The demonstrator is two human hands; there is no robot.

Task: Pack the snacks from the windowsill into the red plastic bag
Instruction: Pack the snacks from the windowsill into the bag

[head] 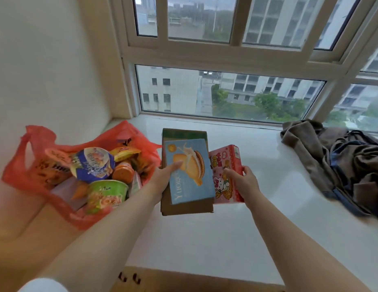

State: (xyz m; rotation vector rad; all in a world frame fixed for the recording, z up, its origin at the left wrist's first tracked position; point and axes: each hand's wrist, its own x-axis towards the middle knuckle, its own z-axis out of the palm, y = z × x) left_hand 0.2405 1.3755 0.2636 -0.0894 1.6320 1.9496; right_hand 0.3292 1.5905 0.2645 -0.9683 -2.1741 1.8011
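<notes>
1. The left hand's fingers (175,166) lie fairly straight on the blue box (189,171), thumb hidden beneath, holding it with the brown box (185,207) under it. The right hand (242,182) grips the pink box (227,173) by its right edge.
2. All three boxes hang above the windowsill (247,228), just right of the red bag (36,165), which is already crowded with cups and packets.
3. Step, as I judge it: carrying boxes to the bag. Next: swing left and slide them in edgewise.
4. Their long axes run away from the person, toward the window.

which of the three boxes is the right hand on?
The pink cartoon-printed box, rightmost; the right hand grips its side. The left hand holds the other two.
</notes>
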